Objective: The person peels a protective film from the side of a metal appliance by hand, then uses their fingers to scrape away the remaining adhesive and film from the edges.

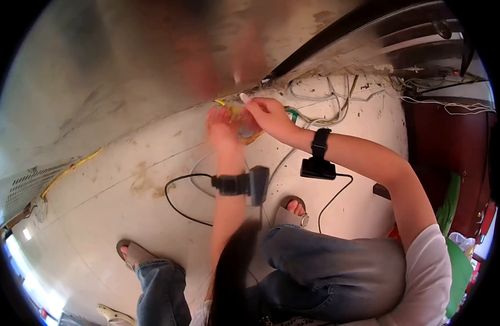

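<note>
Both hands reach to the foot of a shiny metal wall, where cables run along the floor. My right hand pinches a small white piece at its fingertips. My left hand is motion-blurred, fingers upward, right beside a small roundish object and a yellow cable. Blur hides whether that hand grips anything. Each wrist wears a black band with a small device: left, right.
White and grey cables lie tangled along the wall base on the stained floor. A black wire loops from the left wrist device. My jeans-clad knees and sandalled feet are below. A dark red cabinet stands right.
</note>
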Demonstrator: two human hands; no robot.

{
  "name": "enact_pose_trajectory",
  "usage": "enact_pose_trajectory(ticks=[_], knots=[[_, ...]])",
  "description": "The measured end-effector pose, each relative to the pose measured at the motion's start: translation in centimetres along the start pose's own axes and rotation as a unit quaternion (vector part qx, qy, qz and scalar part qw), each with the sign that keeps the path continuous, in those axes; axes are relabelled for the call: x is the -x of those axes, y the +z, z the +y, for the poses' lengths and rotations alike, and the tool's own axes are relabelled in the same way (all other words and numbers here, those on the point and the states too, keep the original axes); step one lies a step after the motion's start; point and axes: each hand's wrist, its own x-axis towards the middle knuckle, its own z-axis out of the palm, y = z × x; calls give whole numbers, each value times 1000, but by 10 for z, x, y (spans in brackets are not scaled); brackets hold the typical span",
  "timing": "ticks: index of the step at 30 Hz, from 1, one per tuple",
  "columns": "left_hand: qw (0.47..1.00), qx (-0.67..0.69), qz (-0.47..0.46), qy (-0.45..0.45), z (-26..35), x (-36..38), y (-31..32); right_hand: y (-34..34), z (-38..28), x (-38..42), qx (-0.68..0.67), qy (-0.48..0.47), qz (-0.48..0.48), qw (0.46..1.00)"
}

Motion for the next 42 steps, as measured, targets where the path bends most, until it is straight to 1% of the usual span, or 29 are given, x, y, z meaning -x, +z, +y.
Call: enact_pose_trajectory(ticks=[1,4,5,6,7,8,10,11,14,17,18,20,21,23,27,29,30,32,35,38,41,42], knots=[[999,28,11,-11,-8,-3,10,-2,4,1,-3,-11,3,1000],[997,58,4,-48,-31,-11,34,-8,10,7,-5,-25,61,998],[999,43,19,-21,-39,-11,43,-12,20,2,-7,-61,83,995],[999,27,35,6,-44,-7,53,-13,18,2,-34,-53,114,991],[998,11,50,32,-45,-5,60,-20,21,0,-44,-15,109,993],[997,18,70,18,-45,-5,65,-27,23,-3,-55,22,104,993],[993,30,110,-11,-35,1,77,-27,14,1,-72,59,118,989],[994,19,107,-20,-38,-8,75,-27,12,4,-81,78,126,986],[980,-15,200,-22,-34,-11,82,-27,29,4,-109,56,127,984],[958,-77,244,125,-45,-16,88,-31,29,6,-151,74,113,979],[954,-76,260,125,-46,-15,90,-32,28,6,-163,79,112,977],[945,-72,292,125,-45,-15,92,-35,26,5,-132,73,122,981],[946,-58,288,134,-48,-18,92,-36,24,5,-115,70,127,983],[947,-28,281,152,-52,-23,89,-36,24,5,-133,80,124,980],[966,51,231,106,-51,-25,84,-35,20,7,-149,82,108,979],[972,90,204,81,-52,-25,82,-35,26,5,-124,55,113,984],[972,82,211,69,-52,-20,81,-34,25,5,-111,42,115,986],[971,68,226,47,-52,-12,80,-35,23,7,-100,55,111,987],[955,5,261,137,-54,-17,84,-36,27,8,-108,59,108,986],[952,-41,289,89,-33,-8,97,-39,27,8,-117,49,108,986],[929,-114,318,152,-43,-16,105,-42,31,6,-116,14,101,988],[932,-89,322,140,-43,-19,105,-41,28,5,-115,-1,98,988]])
